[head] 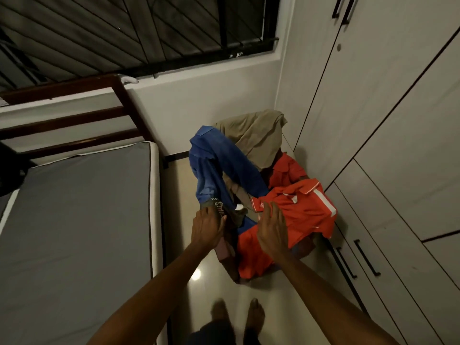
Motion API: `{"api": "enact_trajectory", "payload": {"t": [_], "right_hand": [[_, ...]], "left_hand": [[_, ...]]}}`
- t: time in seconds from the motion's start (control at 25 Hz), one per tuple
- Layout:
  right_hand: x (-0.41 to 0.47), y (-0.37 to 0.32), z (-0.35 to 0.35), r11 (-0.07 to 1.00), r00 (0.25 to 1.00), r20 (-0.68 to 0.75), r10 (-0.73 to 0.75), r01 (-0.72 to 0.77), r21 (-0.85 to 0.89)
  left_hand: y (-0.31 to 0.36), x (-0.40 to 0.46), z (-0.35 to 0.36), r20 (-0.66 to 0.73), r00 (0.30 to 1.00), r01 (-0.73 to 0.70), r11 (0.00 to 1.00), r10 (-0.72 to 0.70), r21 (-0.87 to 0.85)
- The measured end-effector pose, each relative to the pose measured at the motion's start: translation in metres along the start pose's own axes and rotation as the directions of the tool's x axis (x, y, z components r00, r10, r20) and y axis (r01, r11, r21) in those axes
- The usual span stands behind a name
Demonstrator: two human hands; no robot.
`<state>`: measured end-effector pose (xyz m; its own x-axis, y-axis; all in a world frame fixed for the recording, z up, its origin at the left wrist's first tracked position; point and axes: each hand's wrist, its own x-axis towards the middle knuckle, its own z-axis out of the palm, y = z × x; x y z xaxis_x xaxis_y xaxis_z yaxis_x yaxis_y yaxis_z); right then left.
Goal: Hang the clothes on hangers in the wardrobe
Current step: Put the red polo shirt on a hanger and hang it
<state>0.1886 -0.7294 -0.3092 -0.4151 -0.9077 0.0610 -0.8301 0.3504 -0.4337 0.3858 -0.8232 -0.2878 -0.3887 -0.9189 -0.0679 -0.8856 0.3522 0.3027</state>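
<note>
Clothes [261, 185] heaped, sprawling toward window

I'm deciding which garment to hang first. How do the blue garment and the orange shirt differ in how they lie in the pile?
The blue garment is draped high, arching over the pile; the orange shirt spreads low at the front. The left hand reaches beside the blue garment's lower end, while the right hand hovers open over the orange shirt. The orange shirt has white trim; the blue looks plain. Both are loose, not on hangers.
</note>
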Motion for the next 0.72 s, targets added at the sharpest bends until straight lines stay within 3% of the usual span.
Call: {"api": "enact_trajectory", "payload": {"t": [0.24,0.48,0.6,0.72], "right_hand": [[0.056,0.078,0.060,0.980,0.978,0.086,0.190,-0.183,-0.084],[0.139,0.188,0.091,0.890,0.900,-0.085,0.428,-0.436,-0.132],[0.169,0.236,0.098,0.865,0.897,-0.115,0.427,-0.442,-0.235],[0.194,0.283,0.096,0.829,0.842,-0.092,0.531,-0.539,-0.146]], "left_hand": [[0.001,0.061,0.085,0.217,0.974,-0.045,0.994,0.066,-0.098],[0.060,0.144,0.170,0.348,0.921,-0.094,0.966,0.177,-0.241],[0.094,0.170,0.199,0.391,0.891,-0.131,0.955,0.231,-0.266],[0.109,0.182,0.230,0.447,0.858,-0.122,0.946,0.252,-0.299]]}}
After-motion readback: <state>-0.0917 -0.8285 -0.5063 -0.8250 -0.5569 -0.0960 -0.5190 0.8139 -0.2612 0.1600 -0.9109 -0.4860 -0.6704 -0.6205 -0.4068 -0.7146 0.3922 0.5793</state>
